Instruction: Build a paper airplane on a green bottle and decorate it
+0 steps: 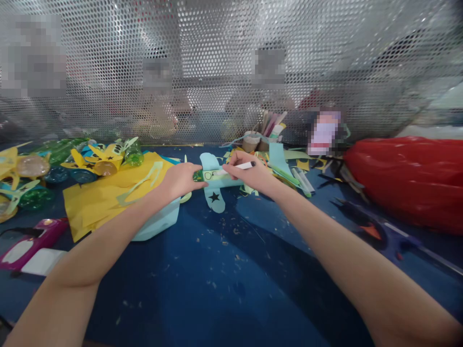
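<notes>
A small aeroplane made from a green bottle wrapped in light blue paper (217, 179) lies across the dark blue table. A black star marks its near wing (214, 197). My left hand (183, 179) is closed round the bottle's left end and holds it steady. My right hand (251, 172) is closed on a white marker pen (239, 166), whose tip touches the paper body where small circles are drawn.
Yellow paper sheets (104, 195) and finished yellow bottle planes (104, 161) lie at the left. A cup of sticks (251, 140) and paper scraps sit behind. A red plastic bag (408, 176) fills the right. A pink object (31, 241) lies near left. Perforated metal screen behind.
</notes>
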`<state>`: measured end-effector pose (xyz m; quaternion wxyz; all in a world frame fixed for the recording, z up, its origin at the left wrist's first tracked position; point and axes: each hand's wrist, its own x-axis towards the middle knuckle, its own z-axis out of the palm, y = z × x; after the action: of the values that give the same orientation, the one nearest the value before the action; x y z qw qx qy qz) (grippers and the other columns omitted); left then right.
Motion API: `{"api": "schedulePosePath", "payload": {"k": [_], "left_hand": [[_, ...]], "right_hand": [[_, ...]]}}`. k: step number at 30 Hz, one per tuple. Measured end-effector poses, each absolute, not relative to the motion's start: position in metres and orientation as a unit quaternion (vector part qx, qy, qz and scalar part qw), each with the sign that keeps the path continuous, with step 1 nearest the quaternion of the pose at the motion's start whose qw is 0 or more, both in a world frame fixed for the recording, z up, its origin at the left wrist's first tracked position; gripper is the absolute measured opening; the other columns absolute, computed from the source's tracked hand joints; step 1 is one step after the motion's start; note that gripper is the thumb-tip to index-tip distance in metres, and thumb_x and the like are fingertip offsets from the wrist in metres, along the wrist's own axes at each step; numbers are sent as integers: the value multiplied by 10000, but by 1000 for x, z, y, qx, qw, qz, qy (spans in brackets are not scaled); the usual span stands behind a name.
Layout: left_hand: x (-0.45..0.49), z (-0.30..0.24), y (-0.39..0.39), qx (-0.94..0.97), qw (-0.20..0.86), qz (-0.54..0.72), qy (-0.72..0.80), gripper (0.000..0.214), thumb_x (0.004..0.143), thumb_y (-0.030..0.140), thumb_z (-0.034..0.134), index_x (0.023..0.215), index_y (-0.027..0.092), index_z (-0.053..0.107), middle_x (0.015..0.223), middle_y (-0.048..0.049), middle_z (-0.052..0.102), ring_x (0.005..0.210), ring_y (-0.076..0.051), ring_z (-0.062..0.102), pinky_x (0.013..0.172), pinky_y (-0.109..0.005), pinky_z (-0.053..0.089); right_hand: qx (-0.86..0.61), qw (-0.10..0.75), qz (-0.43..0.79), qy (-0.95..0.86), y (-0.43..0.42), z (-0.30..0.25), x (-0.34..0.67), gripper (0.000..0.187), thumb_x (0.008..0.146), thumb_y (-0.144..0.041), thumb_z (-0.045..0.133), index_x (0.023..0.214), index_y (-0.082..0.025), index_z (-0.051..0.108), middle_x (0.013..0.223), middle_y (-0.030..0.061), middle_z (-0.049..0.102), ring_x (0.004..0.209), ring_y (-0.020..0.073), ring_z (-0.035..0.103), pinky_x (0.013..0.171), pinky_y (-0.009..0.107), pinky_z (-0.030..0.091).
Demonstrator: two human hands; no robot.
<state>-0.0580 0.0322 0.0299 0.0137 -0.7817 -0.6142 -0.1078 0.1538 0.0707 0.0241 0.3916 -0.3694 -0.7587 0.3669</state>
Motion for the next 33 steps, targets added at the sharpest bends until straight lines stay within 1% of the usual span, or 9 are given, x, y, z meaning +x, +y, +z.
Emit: {"api": "schedulePosePath", "payload": {"k": [8, 12, 16, 21, 29, 33], "left_hand": [[-57, 31, 31, -778, 12, -105, -619, 537, 789, 541, 631, 1211, 209, 638, 1163, -82, 685, 1064, -300, 617, 810, -354, 478], [-57, 32, 31, -777, 9, -107, -620, 530, 791, 533, 636, 1218, 220, 634, 1162, -75, 686, 1075, -293, 612, 821, -348, 478], [-58, 31, 31, -780, 10, -107, -617, 511, 794, 534, 632, 1196, 219, 647, 1127, -82, 693, 1042, -295, 622, 807, -354, 482], [-59, 30, 32, -781, 11, -109, -615, 503, 790, 537, 632, 1187, 228, 649, 1110, -80, 698, 1036, -295, 620, 801, -353, 479], [-58, 31, 31, -783, 14, -108, -613, 527, 795, 552, 619, 1205, 222, 641, 1130, -81, 692, 1045, -297, 617, 795, -349, 479], [-59, 31, 31, -781, 17, -104, -616, 510, 797, 550, 620, 1195, 232, 646, 1134, -75, 693, 1042, -296, 621, 785, -340, 477]], "right_hand": [[-404, 377, 339, -761, 68, 29, 155, 221, 769, -249, 618, 649, -215, 436, 492, -61, 499, 480, 95, 414, 525, 263, 313], [-430, 382, 320, -753, 68, 32, 156, 214, 766, -225, 608, 642, -214, 434, 491, -61, 489, 486, 100, 403, 524, 266, 298], [-450, 390, 308, -742, 69, 34, 156, 211, 764, -202, 601, 645, -221, 427, 487, -60, 490, 485, 110, 416, 521, 276, 300], [-453, 402, 306, -735, 70, 34, 155, 218, 775, -230, 605, 646, -227, 428, 490, -57, 503, 480, 111, 415, 521, 281, 308], [-426, 404, 327, -740, 68, 31, 153, 231, 800, -292, 614, 668, -228, 434, 521, -48, 534, 503, 117, 459, 539, 280, 341], [-427, 440, 336, -715, 71, 34, 157, 234, 792, -269, 612, 645, -225, 435, 497, -46, 515, 481, 110, 429, 529, 276, 334]]}}
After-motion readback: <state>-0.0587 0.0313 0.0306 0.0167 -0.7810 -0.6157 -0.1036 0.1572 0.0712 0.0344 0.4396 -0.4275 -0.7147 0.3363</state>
